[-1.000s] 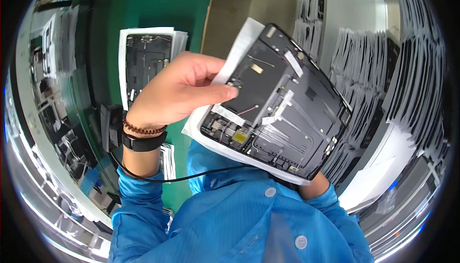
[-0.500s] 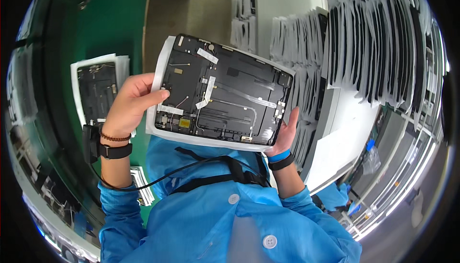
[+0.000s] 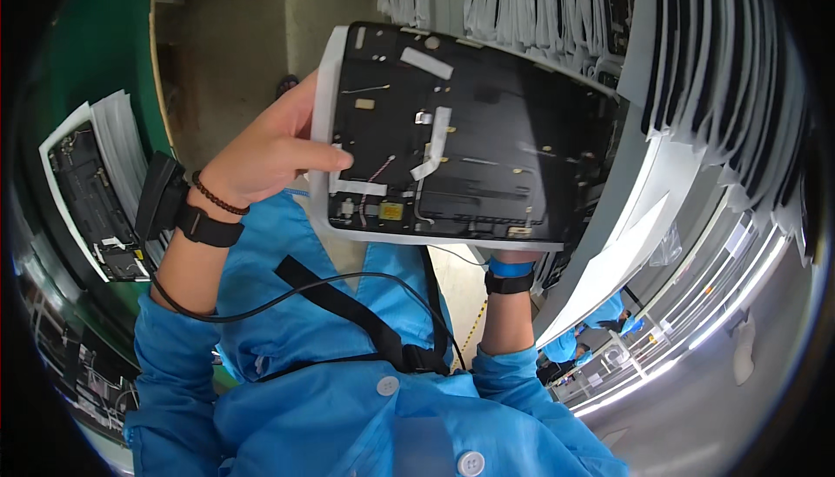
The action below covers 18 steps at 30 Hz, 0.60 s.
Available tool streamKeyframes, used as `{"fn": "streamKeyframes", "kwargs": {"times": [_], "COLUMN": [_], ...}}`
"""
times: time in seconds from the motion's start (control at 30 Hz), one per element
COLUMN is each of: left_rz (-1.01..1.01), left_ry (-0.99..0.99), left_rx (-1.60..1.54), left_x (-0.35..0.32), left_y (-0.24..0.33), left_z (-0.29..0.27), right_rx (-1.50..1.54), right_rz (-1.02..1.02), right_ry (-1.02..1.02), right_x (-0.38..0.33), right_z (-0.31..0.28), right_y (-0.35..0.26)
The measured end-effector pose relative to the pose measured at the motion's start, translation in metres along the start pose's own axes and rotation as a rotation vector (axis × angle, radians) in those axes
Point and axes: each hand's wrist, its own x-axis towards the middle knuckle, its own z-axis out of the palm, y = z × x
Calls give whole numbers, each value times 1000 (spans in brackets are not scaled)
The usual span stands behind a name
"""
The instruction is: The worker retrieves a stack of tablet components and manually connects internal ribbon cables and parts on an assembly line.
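General surroundings at my station: green tabletop [image 3: 104,42] on my left, brownish-grey floor [image 3: 226,51] ahead, pale furniture panel [image 3: 448,3] beyond, and (bowed by the lens) a bright white light strip [image 3: 674,363] toward my lower right.

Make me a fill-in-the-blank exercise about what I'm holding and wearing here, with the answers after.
1. Your left hand rests its ____ on top of the dark panel.
2. The backing sheet beneath the dark panel is ____.
3. The square patch near the dark panel's lower-left corner is ____.
4. Your right forearm wears a black band and a ____ one.

Missing words: thumb; white; yellow; blue.
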Motion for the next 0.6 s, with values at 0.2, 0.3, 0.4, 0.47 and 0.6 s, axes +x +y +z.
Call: {"fn": "streamKeyframes", "kwargs": {"times": [0.2,0.3,0.4,0.47,0.6], "left_rz": [-34,-42,-42,-59,-64], "left_ry": [-91,-112,-167,-203,-259], "left_rx": [3,-43,-52,-29,-37], "left_x": [47,62,78,94,115], "left_y": [-12,-15,-21,-28,-41], "left_z": [26,33,42,50,61], "right_rx": [73,1067,544,-787,5], "right_rz": [-223,89,-79,-489,-230], "right_ry": [-23,-164,-282,83,-213], "right_x": [-2,-4,0,2,-4], "right_z": [4,41,60,57,70], "right_y": [-4,-6,1,-3,-5]}}
